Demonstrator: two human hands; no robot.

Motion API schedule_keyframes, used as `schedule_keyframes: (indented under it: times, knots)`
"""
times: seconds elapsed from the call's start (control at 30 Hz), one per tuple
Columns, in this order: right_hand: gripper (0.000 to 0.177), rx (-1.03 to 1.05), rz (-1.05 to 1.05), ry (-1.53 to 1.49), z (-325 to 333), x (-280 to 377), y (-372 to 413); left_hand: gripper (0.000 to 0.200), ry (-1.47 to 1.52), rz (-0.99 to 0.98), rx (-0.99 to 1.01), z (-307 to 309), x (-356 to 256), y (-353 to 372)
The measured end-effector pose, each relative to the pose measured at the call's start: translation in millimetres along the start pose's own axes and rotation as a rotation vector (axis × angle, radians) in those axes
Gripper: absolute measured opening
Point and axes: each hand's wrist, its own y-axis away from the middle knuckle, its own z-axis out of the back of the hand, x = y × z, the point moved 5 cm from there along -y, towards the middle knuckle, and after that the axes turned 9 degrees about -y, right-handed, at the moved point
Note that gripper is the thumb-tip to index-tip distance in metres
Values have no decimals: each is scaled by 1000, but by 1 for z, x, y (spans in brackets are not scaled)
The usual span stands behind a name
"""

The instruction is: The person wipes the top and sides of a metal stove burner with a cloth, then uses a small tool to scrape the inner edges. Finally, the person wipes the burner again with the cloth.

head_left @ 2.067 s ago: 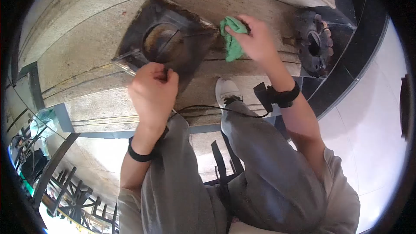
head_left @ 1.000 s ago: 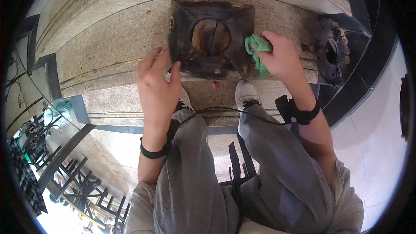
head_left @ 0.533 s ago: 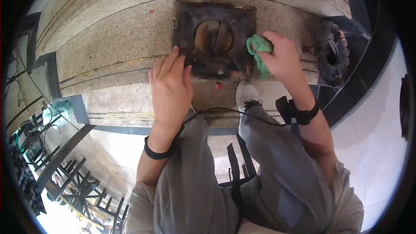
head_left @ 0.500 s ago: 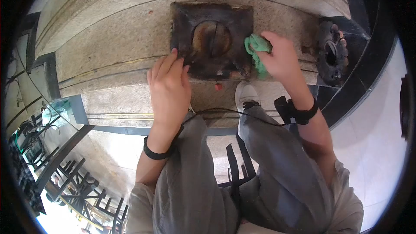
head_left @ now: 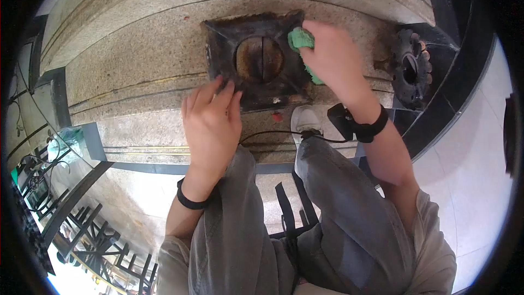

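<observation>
A dark, square metal piece [head_left: 224,43] with a round, rust-brown centre lies on the stone ledge [head_left: 136,54], slightly turned. My right hand [head_left: 333,54] is closed round a crumpled green cloth [head_left: 300,39], which lies against the right edge of the square piece. At its lower left corner is my left hand [head_left: 210,125], fingers spread and fingertips at the edge, with nothing held in it. The palm side of my left hand is hidden.
A dark round metal part [head_left: 401,76] with a scalloped rim stands at the right end of the ledge. A small red piece [head_left: 277,116] lies near my shoe [head_left: 305,120]. Black racks [head_left: 93,229] and a plastic bag [head_left: 65,145] are at the left.
My right hand and the cloth have moved up and left along the piece's right edge. The square piece has tilted or turned a little and sits slightly further left.
</observation>
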Motion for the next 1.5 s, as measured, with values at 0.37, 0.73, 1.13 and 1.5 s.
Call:
schedule_keyframes:
  times: [0.37, 0.73, 1.13, 1.5]
  knots:
    - [26, -82, 98, 61, 1, 5, 13, 63, -96, -16, -230, -44, 0, -49]
    - [18, 357, 6, 102, 7, 14, 39, 68, -187, 36, -205, -50, 3, -51]
    - [20, 217, 29, 48, 4, 9, -2, 68, -231, 71, -69, -49, 3, -53]
    - [19, -45, -67, -220, -10, -21, 18, 68, -341, 104, -8, -49, 4, -58]
